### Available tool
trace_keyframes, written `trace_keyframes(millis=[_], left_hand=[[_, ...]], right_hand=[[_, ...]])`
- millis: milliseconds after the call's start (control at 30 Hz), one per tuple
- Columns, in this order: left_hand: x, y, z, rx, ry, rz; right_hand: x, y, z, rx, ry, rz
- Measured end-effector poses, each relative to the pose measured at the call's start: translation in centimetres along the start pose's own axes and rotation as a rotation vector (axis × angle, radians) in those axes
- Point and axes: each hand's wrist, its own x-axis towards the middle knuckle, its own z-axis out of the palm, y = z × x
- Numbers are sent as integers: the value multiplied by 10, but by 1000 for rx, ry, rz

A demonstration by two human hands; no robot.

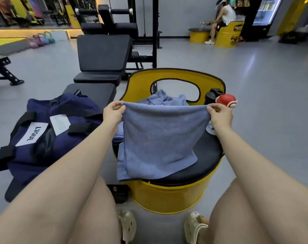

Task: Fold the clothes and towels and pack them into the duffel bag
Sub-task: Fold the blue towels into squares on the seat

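L hand [112, 114] + R hand [220, 116] pinch 1 towel [158, 138] | 1 duffel bag [49, 134] | 1 barrel seat [167, 196]

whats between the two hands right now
In the head view, the top edge of the blue towel stretches taut between the left hand and the right hand; each pinches a corner.

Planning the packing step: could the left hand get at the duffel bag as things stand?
Probably yes: the duffel bag lies on that side with nothing between, but the left hand pinches the towel.
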Motion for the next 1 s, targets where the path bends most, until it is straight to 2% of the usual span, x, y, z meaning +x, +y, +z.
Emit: trace_keyframes(millis=[300,500,833,1000], left_hand=[[33,-30,-7,-18,127,12],[26,-44,-17,-11,132,-42],[-21,-84,-22,78,77,-131],[-48,-97,-27,263,-76,-142]], right_hand=[[24,7,39,29,-76,-75],[20,22,55,27,-135,-45],[-20,73,46,-52,-194,71],[-38,95,37,-195,-278,126]])
